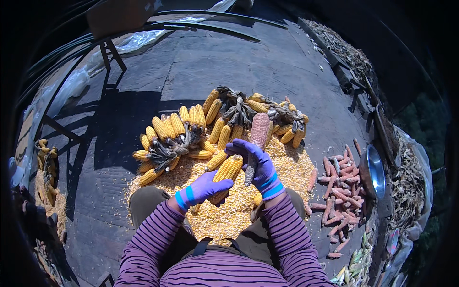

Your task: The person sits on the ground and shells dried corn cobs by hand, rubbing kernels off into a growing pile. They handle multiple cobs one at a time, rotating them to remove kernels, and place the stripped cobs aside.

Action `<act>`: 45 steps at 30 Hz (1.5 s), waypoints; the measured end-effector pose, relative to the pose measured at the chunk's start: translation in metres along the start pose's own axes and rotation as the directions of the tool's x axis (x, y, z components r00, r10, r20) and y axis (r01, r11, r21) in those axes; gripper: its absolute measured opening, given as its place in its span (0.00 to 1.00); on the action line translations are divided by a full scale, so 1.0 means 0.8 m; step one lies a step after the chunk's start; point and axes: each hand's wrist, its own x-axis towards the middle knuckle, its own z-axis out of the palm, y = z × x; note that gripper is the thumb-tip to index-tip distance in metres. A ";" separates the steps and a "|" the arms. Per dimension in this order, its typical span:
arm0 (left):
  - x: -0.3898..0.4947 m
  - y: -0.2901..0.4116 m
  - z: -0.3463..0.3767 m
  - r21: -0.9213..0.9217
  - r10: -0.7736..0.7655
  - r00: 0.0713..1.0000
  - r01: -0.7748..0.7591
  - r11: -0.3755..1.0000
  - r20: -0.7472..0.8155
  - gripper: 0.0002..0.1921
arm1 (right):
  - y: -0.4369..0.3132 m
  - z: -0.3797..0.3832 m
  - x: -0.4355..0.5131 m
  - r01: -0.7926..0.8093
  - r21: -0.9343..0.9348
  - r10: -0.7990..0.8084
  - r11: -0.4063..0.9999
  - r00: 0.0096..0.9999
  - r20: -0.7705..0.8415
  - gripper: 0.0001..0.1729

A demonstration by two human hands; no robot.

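Observation:
Over a heap of loose corn kernels (229, 219), my left hand (206, 186), in a purple glove, grips a yellow ear of corn (229, 170) that tilts up to the right. My right hand (260, 166), gloved the same way, is wrapped around a long bare corncob (260, 131), whose upper part is reddish and lower end grey. Its fingertips are close to the top of the yellow ear; whether they touch it I cannot tell. Braided bundles of yellow ears (172, 141) tied by dry husks lie along the heap's far side.
Stripped red cobs (340, 197) are piled on the right beside a metal bowl (375, 172). Dry husks (408, 186) lie beyond it. At far left is another bundle of corn ears (46, 172) on kernels. A wooden stand (113, 53) is at the upper left.

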 end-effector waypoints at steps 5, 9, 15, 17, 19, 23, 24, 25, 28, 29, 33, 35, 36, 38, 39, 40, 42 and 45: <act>0.006 -0.010 -0.008 -0.135 -0.127 0.969 0.158 0.978 0.213 0.21 | 0.009 0.010 0.000 -0.004 -0.094 0.005 0.996 1.000 0.010 0.22; 0.035 -0.041 -0.003 0.213 -0.067 0.994 0.083 0.974 -0.081 0.24 | 0.042 -0.011 0.025 -0.104 -0.009 0.094 0.995 0.925 -0.369 0.15; 0.035 -0.027 0.020 0.842 0.097 0.906 0.338 0.421 -0.412 0.36 | 0.070 -0.018 0.051 -0.156 -0.237 -0.045 0.959 0.740 -0.671 0.14; 0.037 -0.039 0.010 0.865 0.150 0.905 0.316 0.389 -0.398 0.37 | 0.071 -0.020 0.058 -0.179 -0.226 -0.006 0.958 0.772 -0.635 0.15; 0.036 -0.027 0.000 0.865 0.205 0.899 0.278 0.418 -0.388 0.36 | 0.063 -0.020 0.070 -0.160 -0.188 0.032 0.969 0.838 -0.545 0.18; 0.020 -0.002 -0.013 0.718 0.272 0.874 0.118 0.685 -0.403 0.38 | 0.028 -0.018 0.051 0.044 -0.106 -0.081 0.993 0.926 -0.369 0.24; 0.016 0.001 -0.016 0.706 0.307 0.862 0.080 0.704 -0.404 0.38 | 0.017 -0.014 0.045 0.032 -0.154 -0.087 0.988 0.927 -0.365 0.25; 0.014 0.001 -0.019 0.713 0.306 0.858 0.095 0.695 -0.412 0.37 | 0.010 -0.009 0.041 0.015 -0.202 -0.089 0.979 0.928 -0.361 0.25; 0.011 -0.002 -0.023 0.731 0.311 0.855 0.110 0.674 -0.415 0.37 | 0.013 0.008 0.032 0.023 -0.482 -0.116 0.876 0.979 -0.165 0.25; 0.010 -0.003 -0.020 0.734 0.299 0.855 0.131 0.666 -0.424 0.38 | 0.019 0.013 0.028 0.016 -0.596 -0.107 0.803 0.987 -0.118 0.25; 0.015 -0.009 -0.001 0.745 0.237 0.878 0.178 0.643 -0.415 0.40 | 0.051 0.015 0.027 -0.033 -0.929 -0.218 0.369 0.969 -0.120 0.24; 0.013 -0.011 0.006 0.745 0.239 0.888 0.154 0.649 -0.392 0.39 | 0.045 0.010 0.043 0.012 -0.616 -0.268 0.788 0.907 -0.325 0.18; 0.011 -0.002 0.008 0.734 0.226 0.891 0.157 0.661 -0.394 0.38 | 0.039 0.014 0.046 0.049 -0.573 -0.271 0.818 0.911 -0.310 0.17; 0.009 -0.010 0.001 0.613 0.264 0.919 -0.031 0.789 -0.293 0.37 | 0.028 0.014 0.046 0.058 -0.483 -0.221 0.874 0.932 -0.288 0.15; 0.007 -0.009 -0.001 0.527 0.292 0.922 -0.121 0.841 -0.256 0.36 | 0.021 0.012 0.047 0.022 -0.442 -0.156 0.897 0.950 -0.270 0.15; 0.005 -0.005 -0.007 0.412 0.066 0.959 0.055 0.910 -0.275 0.35 | 0.021 0.014 0.044 0.017 -0.329 -0.111 0.944 0.957 -0.268 0.15; 0.008 0.001 -0.013 0.588 0.216 0.921 0.017 0.809 -0.325 0.36 | 0.010 0.016 0.032 -0.030 -0.392 -0.071 0.919 0.969 -0.239 0.19; 0.010 -0.002 -0.008 0.715 0.280 0.879 0.094 0.692 -0.386 0.38 | 0.015 0.022 0.019 0.021 -0.656 -0.086 0.755 0.994 -0.068 0.23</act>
